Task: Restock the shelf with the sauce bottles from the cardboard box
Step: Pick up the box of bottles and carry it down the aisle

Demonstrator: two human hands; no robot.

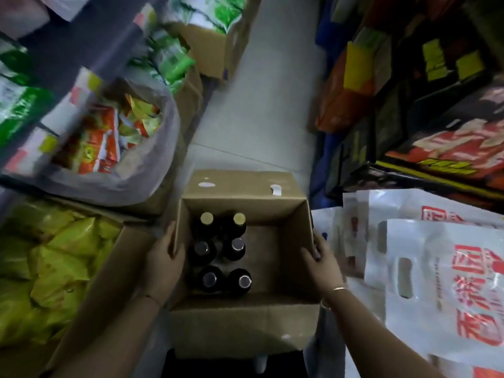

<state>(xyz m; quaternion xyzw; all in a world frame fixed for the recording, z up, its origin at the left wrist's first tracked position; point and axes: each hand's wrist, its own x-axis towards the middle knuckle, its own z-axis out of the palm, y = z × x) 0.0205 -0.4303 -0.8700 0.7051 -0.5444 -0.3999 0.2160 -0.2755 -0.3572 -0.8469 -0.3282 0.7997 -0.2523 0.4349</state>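
The box (275, 257) is brown cardboard, open at the top, with its flaps folded outward. It stands on the floor between the goods. Six dark bottles (221, 249) stand upright in its left half, in two rows. The far two have pale caps; the others have dark caps.

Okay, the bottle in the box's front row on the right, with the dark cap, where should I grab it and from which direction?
Grip that dark-capped bottle by its neck just under the cap, coming straight down from above. It stands upright and packed against its neighbours, so only the top shows. The right hand is probably handier: that half of the cardboard box is bare. Both hands hold the box walls now, the left hand included.
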